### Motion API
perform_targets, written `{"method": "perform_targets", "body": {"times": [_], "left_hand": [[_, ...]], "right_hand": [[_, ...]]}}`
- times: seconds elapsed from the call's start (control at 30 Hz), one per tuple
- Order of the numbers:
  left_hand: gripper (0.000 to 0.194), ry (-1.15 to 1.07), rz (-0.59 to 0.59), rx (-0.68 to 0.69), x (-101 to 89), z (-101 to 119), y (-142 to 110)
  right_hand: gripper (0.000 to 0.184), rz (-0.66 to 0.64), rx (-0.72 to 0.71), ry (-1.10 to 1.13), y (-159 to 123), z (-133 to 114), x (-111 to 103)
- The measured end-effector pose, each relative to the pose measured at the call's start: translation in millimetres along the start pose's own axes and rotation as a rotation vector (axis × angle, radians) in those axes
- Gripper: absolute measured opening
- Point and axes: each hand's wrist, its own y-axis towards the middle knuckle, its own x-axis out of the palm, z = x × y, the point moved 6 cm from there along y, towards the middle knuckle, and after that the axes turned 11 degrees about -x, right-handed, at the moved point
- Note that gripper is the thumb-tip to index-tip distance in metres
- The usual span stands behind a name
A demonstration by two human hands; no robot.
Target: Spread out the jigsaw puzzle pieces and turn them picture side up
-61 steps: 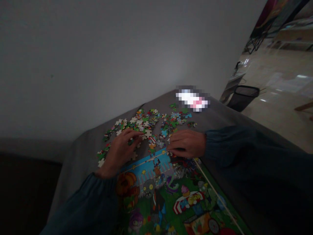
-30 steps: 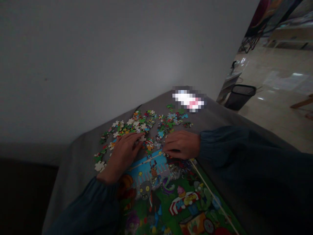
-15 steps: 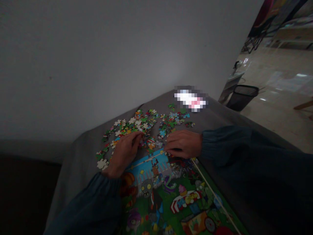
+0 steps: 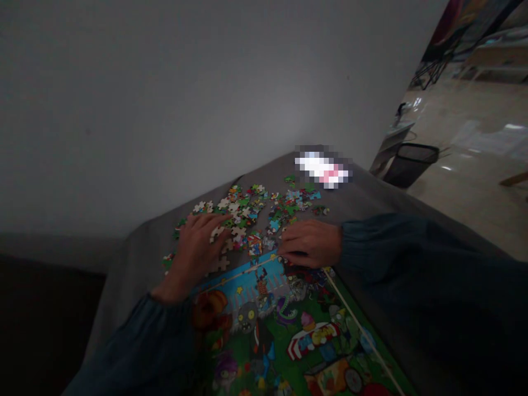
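My left hand [image 4: 197,247] reaches over the left part of a heap of loose jigsaw pieces [image 4: 239,212], fingers stretched out and slightly apart. No piece shows in its fingers. My right hand [image 4: 310,243] rests at the upper right corner of the jigsaw puzzle board [image 4: 272,324], its fingers bent and close together; whatever is under the fingertips is hidden. Cartoon figures on green, with a blue strip along the top, cover the board. Some loose pieces lie picture side up, others pale back up.
A lit, pixelated phone-like object [image 4: 324,169] lies at the far corner of the grey-covered table [image 4: 363,192]. Behind the table stands a plain wall [image 4: 165,110]. On the floor to the right is a dark bin [image 4: 412,165].
My left hand has moved left, from the middle of the pieces to their left side, and its fingers have spread. Pieces it covered now show. My right hand stays put.
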Motion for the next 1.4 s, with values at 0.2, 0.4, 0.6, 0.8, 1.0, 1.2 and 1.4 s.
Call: {"method": "perform_targets", "body": {"times": [0.2,0.4,0.6,0.8,1.0,1.2,1.4], "left_hand": [[0.044,-0.071,-0.383,-0.043,6.3,-32,-1],[0.052,0.049,-0.323,0.078,21.0,-32,-5],[0.044,0.06,-0.244,0.091,23.6,-46,-1],[0.039,0.03,-0.124,0.061,14.5,-40,3],[0.038,0.026,-0.294,0.159,21.8,-34,-4],[0.039,-0.016,-0.22,0.213,11.3,-26,-2],[0.044,-0.078,-0.214,0.167,9.3,-11,0]], "right_hand": [[0.028,-0.027,0.014,0.014,0,0,0],[0.028,-0.04,0.012,0.015,1,0,-1],[0.025,-0.027,0.021,0.02,0,0,-1],[0.025,0.002,0.018,0.004,-1,0,-1],[0.027,-0.031,0.011,0.018,0,0,-1],[0.027,-0.032,0.022,0.013,-1,1,0],[0.027,-0.007,0.007,0.016,-2,0,1]]}}
